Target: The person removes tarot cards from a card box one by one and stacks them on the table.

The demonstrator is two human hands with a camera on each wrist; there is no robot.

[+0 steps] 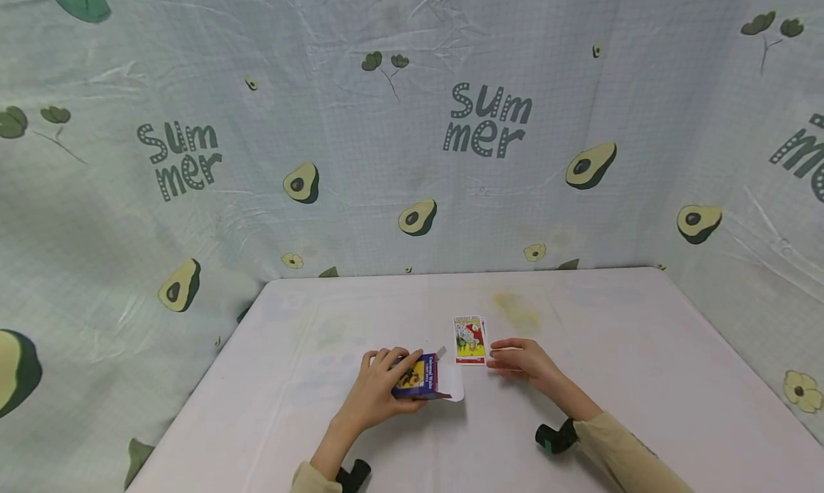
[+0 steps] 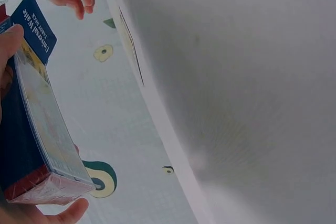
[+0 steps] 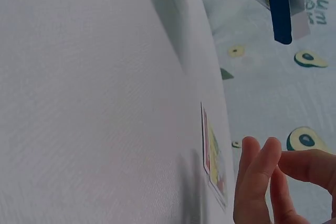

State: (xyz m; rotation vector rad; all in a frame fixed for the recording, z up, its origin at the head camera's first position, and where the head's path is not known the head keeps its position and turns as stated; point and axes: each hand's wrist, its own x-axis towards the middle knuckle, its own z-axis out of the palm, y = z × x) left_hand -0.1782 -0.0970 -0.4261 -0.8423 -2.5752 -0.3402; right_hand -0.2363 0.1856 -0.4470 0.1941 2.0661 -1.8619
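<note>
The card box [image 1: 430, 380] is grasped in the left grip [image 1: 380, 389], clasped along its two long sides by thumb and fingers, so the window and printed front are left largely uncrossed. By this hold, the end with the unfolded flap [image 2: 37, 27] is left free and turned toward the right, presumably so that the mouth can be reached; whether anything remains inside cannot be told. The cards [image 1: 470, 340] are laid flat on the worktop [image 1: 257, 400] beyond the flap, picture side up and roughly squared, probably so that they can be gathered together.

Nothing is grasped by the right grip [image 1: 523, 361]: it is released, with the fingers pointed leftward, loosely bent, just beside the cards and raised off the worktop. The left wrist is angled inward and the box is carried clear of the surface. Both forearms are extended from the near edge, converging on the cards.
</note>
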